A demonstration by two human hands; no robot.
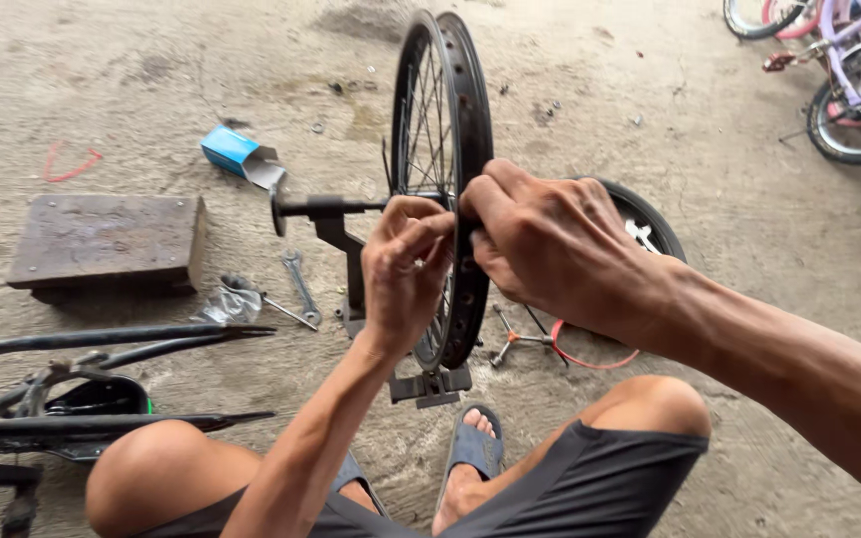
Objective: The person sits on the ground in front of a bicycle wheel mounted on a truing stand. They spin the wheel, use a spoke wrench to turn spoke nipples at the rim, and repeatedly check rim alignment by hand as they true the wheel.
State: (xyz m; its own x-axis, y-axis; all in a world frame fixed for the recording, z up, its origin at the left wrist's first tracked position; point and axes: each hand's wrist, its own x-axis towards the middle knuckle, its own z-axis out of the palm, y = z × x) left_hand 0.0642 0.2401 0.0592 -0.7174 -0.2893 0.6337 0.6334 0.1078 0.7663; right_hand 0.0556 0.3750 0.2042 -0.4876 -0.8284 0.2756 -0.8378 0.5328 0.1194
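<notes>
Pinching something tiny at the bare rim [470, 110] with your left hand [406, 274], you're clamping your right hand [550, 249] around the rim to steady it, since it's standing upright in the truing stand [351, 259] between your knees.

a black spoked bicycle wheel rim [450, 120] stands upright in a dark metal truing stand [351, 259] on the concrete floor [650, 169]. the left hand [406, 274] pinches at the rim's near edge, fingers curled; the right hand [550, 249] grips the rim just beside those fingers. a silver flat spanner [301, 286] lies left of the fingers.
</notes>
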